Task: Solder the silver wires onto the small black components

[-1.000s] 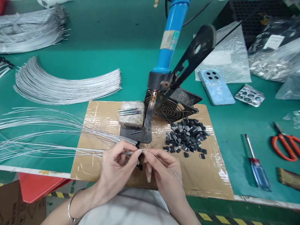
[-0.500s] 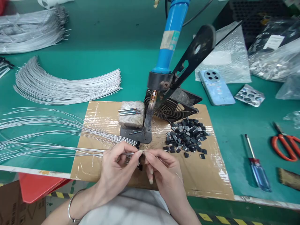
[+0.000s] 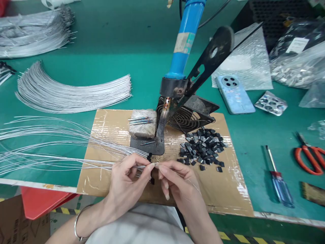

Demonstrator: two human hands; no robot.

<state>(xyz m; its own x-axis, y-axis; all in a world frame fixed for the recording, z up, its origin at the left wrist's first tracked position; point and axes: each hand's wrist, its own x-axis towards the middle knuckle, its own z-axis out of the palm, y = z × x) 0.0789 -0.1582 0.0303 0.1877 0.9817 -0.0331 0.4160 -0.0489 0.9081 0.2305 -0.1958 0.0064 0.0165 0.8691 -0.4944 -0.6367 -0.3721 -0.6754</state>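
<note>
My left hand is closed in a pinch on a thin white wire, over the front of the cardboard sheet. Fingertip to fingertip with it, my right hand pinches a fine thread-like wire that trails back across its knuckles. What lies exactly between the fingertips is too small to make out. White wires with black end pieces run from the left beneath and beside my left hand. Behind the hands, a blue-handled soldering iron points down in a black holder.
Small black connectors lie piled right of the iron, before a black fan. A worn pad bears metal pins. Cut wires lie at left; a phone, screwdriver and red-handled cutters at right.
My right hand has shifted slightly right, its fingertips drawn a little away from the left ones. My left hand has stayed in place.
</note>
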